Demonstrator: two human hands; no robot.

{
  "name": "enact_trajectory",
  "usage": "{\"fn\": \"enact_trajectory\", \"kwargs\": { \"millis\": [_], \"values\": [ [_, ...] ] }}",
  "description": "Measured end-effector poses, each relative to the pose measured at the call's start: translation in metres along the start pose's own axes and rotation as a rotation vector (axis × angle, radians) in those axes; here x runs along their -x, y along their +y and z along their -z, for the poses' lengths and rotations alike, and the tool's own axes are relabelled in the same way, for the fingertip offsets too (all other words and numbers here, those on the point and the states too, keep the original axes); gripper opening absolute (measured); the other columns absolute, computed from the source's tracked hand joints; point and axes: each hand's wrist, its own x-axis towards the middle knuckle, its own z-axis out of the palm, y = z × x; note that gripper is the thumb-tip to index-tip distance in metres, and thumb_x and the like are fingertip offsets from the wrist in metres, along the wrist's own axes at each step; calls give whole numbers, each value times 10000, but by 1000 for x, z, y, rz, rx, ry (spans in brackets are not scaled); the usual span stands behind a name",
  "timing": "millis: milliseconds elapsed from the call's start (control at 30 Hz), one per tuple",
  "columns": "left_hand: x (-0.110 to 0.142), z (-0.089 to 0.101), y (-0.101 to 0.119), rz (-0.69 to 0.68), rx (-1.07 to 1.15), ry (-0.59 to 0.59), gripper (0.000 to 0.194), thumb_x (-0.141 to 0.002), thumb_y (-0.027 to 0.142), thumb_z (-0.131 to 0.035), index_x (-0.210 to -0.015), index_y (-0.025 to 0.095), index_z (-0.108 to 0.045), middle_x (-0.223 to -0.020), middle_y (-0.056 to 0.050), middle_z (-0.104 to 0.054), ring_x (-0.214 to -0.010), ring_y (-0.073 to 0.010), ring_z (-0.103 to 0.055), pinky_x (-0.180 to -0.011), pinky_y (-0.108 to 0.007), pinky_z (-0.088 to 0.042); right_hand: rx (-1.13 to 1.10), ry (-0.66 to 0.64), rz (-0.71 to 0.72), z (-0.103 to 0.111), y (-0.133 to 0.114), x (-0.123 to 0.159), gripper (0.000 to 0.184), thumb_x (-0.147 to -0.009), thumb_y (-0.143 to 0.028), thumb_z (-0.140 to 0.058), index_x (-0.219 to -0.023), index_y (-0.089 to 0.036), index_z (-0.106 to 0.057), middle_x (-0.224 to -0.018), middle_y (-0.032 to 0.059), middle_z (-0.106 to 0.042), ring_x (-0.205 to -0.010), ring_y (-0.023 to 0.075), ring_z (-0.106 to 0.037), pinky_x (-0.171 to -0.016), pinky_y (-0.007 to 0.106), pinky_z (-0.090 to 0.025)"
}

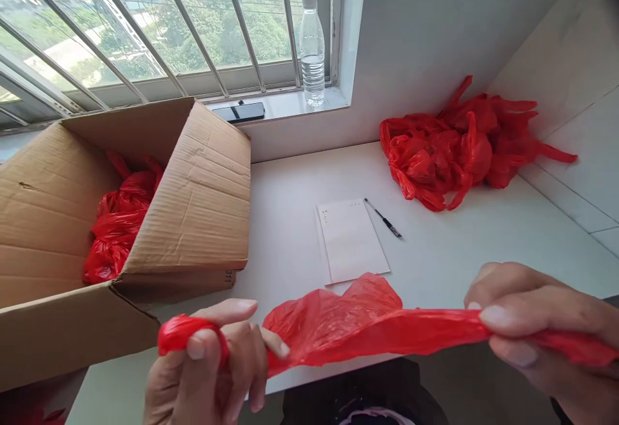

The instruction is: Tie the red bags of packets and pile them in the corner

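A thin red plastic bag [358,322] is stretched sideways between my two hands, above the front edge of the white table. My left hand [213,360] grips one end, with a twisted strip of the bag looped over its fingers. On the other side my right hand [536,328] pinches the bag between thumb and fingers, and a tail of red plastic runs back across the palm. Between the hands the bag is partly gathered, and its upper edge bulges over the bottom of a white notepad [355,241].
An open cardboard box [207,193] at left holds red bags [120,225]. More red bags [445,148] lie heaped at the back right. A black pen [383,218] rests beside the notepad. A water bottle [312,51] and a phone [242,112] occupy the barred window's sill.
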Motion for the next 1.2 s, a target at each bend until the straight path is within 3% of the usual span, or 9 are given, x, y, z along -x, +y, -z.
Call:
{"fn": "enact_trajectory", "kwargs": {
  "millis": [100,167,300,400,500,733,900,1067,1200],
  "values": [
    [5,-17,-1,137,-181,-25,308,-983,481,-594,-1172,268,-710,-533,54,-466,-485,-111,-479,-546,-226,-523,-41,-279,189,-13,-13,-15,293,-948,-145,-694,-1178,-327,-705,-879,18,-606,-716,157,-643,-546,224,-550],
    [13,-30,-6,121,-367,-144,476,-906,434,-702,-1353,289,-625,-794,-22,-656,-742,-188,-670,-741,-297,-601,10,-419,279,-27,-20,-28,365,-953,-86,-654,-1243,-305,-689,-1033,51,-613,-905,176,-674,-664,211,-593],
    [23,-42,-17,76,-578,-287,571,-782,428,-799,-1324,341,-642,-1253,-83,-684,-1155,-317,-655,-945,-389,-571,70,-448,358,-56,-25,-53,260,-1007,-117,-582,-1170,-263,-723,-1228,62,-590,-1162,186,-587,-976,276,-553],
    [11,-40,-17,164,-538,-412,277,-916,516,-646,-1004,269,-734,-954,-58,-717,-866,-241,-660,-728,-308,-557,39,-488,318,-64,-15,-66,349,-984,-348,-697,-1310,-232,-654,-1276,74,-596,-1169,183,-583,-1012,277,-513],
    [-10,-37,-15,266,-419,-455,446,-981,570,-532,-759,208,-667,-694,-7,-573,-649,-150,-513,-599,-242,-456,-29,-495,186,-61,-2,-71,257,-978,-328,-711,-1214,-233,-674,-1061,15,-673,-994,142,-631,-894,240,-514],
    [-35,-37,-20,428,-44,-514,310,-1023,434,-544,-945,195,-724,-788,-10,-612,-705,-127,-511,-706,-249,-442,-100,-496,84,-59,12,-61,52,-1000,-305,-659,-1006,-266,-694,-893,-23,-668,-845,133,-632,-780,236,-509],
    [-28,-35,-21,219,-121,-551,102,-797,74,-684,-813,167,-722,-824,-28,-640,-753,-152,-571,-724,-269,-470,-83,-562,-30,-76,34,-53,414,-1058,-488,-482,-1424,-302,-532,-1296,69,-650,-1184,234,-632,-1010,373,-539],
    [-14,-22,-52,-293,-596,-254,548,-641,-67,-473,-1030,196,-756,-939,-68,-720,-804,-177,-673,-696,-264,-519,-173,-651,-258,-94,65,-48,463,-1043,-548,-455,-1341,-238,-626,-786,18,-716,-682,207,-705,-659,289,-625],
    [-10,-12,-79,-627,-688,-198,325,-860,74,-577,-1096,196,-764,-1068,-117,-751,-798,-175,-741,-671,-236,-581,-250,-676,-235,-108,73,-44,449,-962,-614,-559,-1175,-248,-710,-745,18,-693,-589,202,-662,-580,281,-604]
  ]
}}
